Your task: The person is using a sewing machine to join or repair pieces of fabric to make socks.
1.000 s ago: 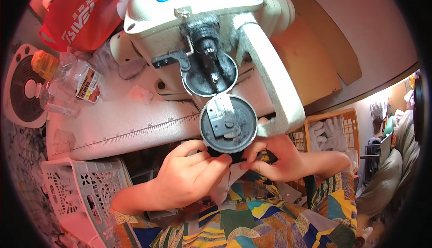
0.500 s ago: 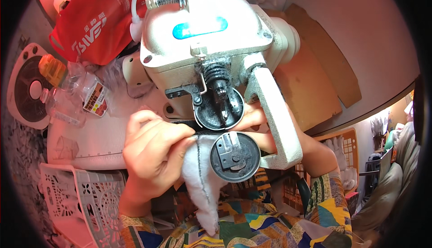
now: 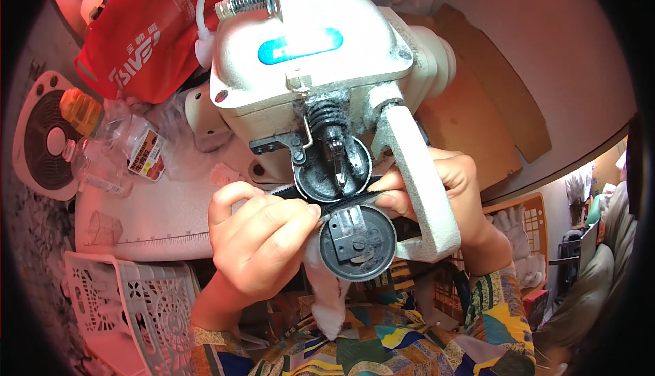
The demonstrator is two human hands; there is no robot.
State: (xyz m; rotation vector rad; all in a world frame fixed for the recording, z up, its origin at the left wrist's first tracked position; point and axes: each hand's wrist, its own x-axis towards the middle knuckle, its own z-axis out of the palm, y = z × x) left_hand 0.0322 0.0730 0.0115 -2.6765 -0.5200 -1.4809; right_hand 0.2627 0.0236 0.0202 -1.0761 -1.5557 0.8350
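A white sewing machine (image 3: 310, 42) stands in front of me with an upper toothed disc (image 3: 312, 178) and a lower toothed disc (image 3: 358, 246). A black fabric strip (image 3: 341, 204) lies across the line where the discs meet. My left hand (image 3: 263, 236) pinches its left end, and my right hand (image 3: 447, 185) pinches its right end, partly behind the machine's curved arm (image 3: 426, 192). Pale fluffy fabric (image 3: 326, 304) hangs down behind the lower disc.
A red bag (image 3: 147, 42), a fan (image 3: 39, 130), plastic bottles (image 3: 95, 168) and a cardboard sheet (image 3: 481, 89) lie around the machine. A white basket (image 3: 95, 294) is at lower left, an orange basket (image 3: 535, 239) with pale pieces at lower right.
My hands rose from below the lower disc to the meeting point of the discs. The black strip now spans between them, and the machine sits lower in view than a second ago.
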